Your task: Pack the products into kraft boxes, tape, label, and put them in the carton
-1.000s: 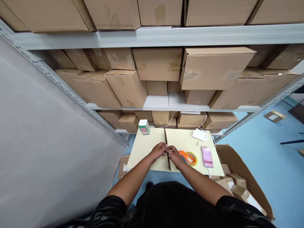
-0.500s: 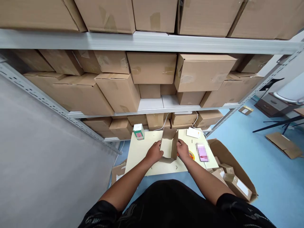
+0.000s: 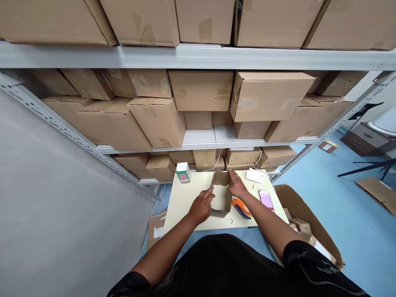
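A small open-topped cardboard box (image 3: 222, 213) rests on the cream tabletop, its near wall facing me and its inside showing pale. My left hand (image 3: 201, 205) is at the box's left wall, fingers stretched out and touching the rim. Against the right wall lies my right hand (image 3: 237, 185), its fingers extended toward the far right corner. Both palms are mostly hidden. Just right of the box, below my right wrist, lies an orange and blue tape dispenser (image 3: 241, 208).
On the table (image 3: 185, 206) stand a green and white carton (image 3: 183, 172), a white box (image 3: 254, 176) and a phone (image 3: 266, 199). Shelves packed with cardboard boxes (image 3: 201, 90) rise behind. A large open carton (image 3: 309, 214) holding smaller boxes sits at the right.
The box has come down and squared up on the table. My fingers have loosened from its sides and straightened along the walls. More of the tape dispenser shows now.
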Motion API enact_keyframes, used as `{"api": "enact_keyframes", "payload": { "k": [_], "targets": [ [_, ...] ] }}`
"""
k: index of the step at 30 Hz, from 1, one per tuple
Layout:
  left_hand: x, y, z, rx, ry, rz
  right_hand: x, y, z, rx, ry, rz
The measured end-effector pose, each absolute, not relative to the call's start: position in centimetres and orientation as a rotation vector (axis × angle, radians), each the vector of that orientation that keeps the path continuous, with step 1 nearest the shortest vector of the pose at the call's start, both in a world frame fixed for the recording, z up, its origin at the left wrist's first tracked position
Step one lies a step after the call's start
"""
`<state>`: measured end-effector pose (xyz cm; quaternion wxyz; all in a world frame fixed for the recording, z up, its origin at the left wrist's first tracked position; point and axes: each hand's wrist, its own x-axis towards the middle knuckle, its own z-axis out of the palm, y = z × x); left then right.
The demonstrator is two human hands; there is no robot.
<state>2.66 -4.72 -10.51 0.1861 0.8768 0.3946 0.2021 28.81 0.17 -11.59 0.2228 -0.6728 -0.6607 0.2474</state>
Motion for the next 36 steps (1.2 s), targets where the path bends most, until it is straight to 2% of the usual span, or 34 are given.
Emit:
{"api": "enact_keyframes", "payload": {
  "k": [10,21,26,29,32,36],
  "targets": [
    [2.2,-4.0,-10.6,2.604,1.151,0.484,29.5,0.4,-9.6,-1.886,-2.186,0.408],
    [4.1,-3.1,-12.3,2.725,1.464,0.442,26.8,-0.8,-7.5,-1.986,-2.523,0.475],
    [4.0,-3.1,-12.8,2.804,1.307,0.513,25.8,-0.4,-6.5,-2.115,-2.621,0.5],
    [2.6,-3.2,-13.1,2.696,1.268,0.656,25.7,-0.1,-6.4,-2.122,-2.631,0.531],
    [1.3,-3.7,-13.2,2.354,1.457,0.82,25.5,0.1,-6.5,-2.121,-2.622,0.506],
    [0.9,-5.1,-12.6,2.095,1.509,0.887,24.8,0.2,-6.7,-2.162,-2.526,0.463]
  ]
}}
